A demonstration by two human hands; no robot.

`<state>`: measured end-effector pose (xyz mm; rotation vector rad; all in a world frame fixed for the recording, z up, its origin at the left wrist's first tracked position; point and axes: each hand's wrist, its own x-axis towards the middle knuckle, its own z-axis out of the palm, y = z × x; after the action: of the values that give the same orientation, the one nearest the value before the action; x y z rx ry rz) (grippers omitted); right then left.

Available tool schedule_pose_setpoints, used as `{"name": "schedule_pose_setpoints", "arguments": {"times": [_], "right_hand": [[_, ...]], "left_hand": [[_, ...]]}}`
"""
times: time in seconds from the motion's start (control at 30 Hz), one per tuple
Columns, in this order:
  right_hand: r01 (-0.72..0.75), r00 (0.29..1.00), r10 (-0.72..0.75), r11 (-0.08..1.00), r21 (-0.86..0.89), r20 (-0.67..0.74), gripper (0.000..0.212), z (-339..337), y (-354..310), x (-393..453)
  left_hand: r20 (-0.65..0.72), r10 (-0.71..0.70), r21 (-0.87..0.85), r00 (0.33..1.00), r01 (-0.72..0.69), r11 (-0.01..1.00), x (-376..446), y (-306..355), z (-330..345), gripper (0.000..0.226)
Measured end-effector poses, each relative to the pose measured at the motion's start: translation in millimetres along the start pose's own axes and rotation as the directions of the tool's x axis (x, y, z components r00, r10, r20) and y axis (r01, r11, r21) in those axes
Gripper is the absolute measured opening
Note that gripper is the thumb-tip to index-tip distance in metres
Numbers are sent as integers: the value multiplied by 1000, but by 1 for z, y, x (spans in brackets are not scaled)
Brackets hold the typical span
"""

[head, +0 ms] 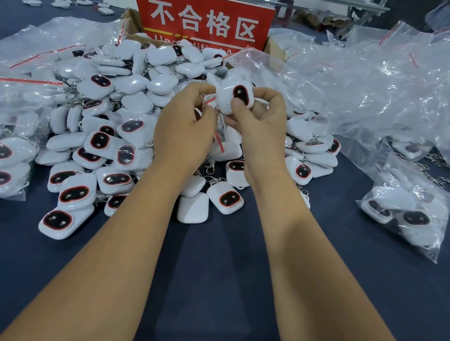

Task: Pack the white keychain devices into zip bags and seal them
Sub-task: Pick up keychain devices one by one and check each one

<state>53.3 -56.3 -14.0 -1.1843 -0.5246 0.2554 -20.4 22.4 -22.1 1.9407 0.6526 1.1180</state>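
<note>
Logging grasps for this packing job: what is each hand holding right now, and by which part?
The right hand pinches a white keychain device by its lower edge. The left hand grips the zip bag at its red-striped opening.

Two bare forearms reach in from the bottom edge of the head view, with no sleeve, cuff, watch or band on either one as far as the frame shows. The left hand (185, 126) and the right hand (259, 126) are ungloved and carry no rings. The one thumbnail facing the camera, on the right hand, is short and unpainted.
</note>
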Motion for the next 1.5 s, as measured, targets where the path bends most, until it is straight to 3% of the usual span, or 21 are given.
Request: {"name": "schedule_pose_setpoints", "arguments": {"times": [0.13,0.23,0.3,0.4,0.43,0.5,0.63,0.73,0.87,0.93,1.07,1.17,1.27,1.37,1.43,1.5], "right_hand": [[76,997,-64,945,-319,50,24,1,4,-6],[203,979,-157,774,-600,128,10,4,7,-5],[206,975,-99,738,-643,198,18,5,7,-5],[149,945,26,853,-501,325,15,5,3,-10],[150,939,22,872,-466,342,9,4,1,-12],[190,937,-25,873,-449,349,19,1,4,-11],[31,978,66,892,-451,197,24,-1,8,-3],[-102,994,106,965,-241,3,23,-7,6,5],[-145,973,164,982,118,-164,23,-18,1,14],[-148,962,195,961,234,-192,18,-25,-4,16],[-131,952,227,908,398,-204,7,-31,-11,16],[-106,966,191,908,405,-175,15,-29,-13,16],[-111,977,168,929,352,-134,13,-28,-12,15],[-119,979,158,957,265,-131,15,-23,-9,14],[-110,984,136,973,204,-117,17,-19,-8,14],[-129,985,147,975,181,-90,21,-18,-6,14]], "left_hand": [[-8,0,-50,1000,0,999,1,1,-1,27],[-19,6,-94,1000,-7,996,2,2,-2,30],[-33,7,-132,999,-11,991,2,2,-3,30],[-52,-30,-253,998,16,967,3,4,-6,30],[-68,-47,-297,997,25,955,3,5,-8,30],[-87,-70,-357,994,34,934,3,7,-11,30],[57,-36,-406,998,56,912,2,11,-16,45],[139,62,-387,988,-4,922,0,12,-13,51],[-14,69,-365,998,-69,929,-1,13,-13,33],[-37,9,-332,999,-21,943,1,10,-15,31],[211,-86,-261,974,140,955,6,5,-13,37],[323,-59,-265,945,150,953,0,1,-15,36],[393,-182,-272,901,303,913,9,10,-15,29],[529,-315,-172,788,463,869,15,11,-15,55],[618,-242,-147,748,412,899,4,7,-15,74],[627,-214,-183,749,408,894,-2,2,-19,72]]}}
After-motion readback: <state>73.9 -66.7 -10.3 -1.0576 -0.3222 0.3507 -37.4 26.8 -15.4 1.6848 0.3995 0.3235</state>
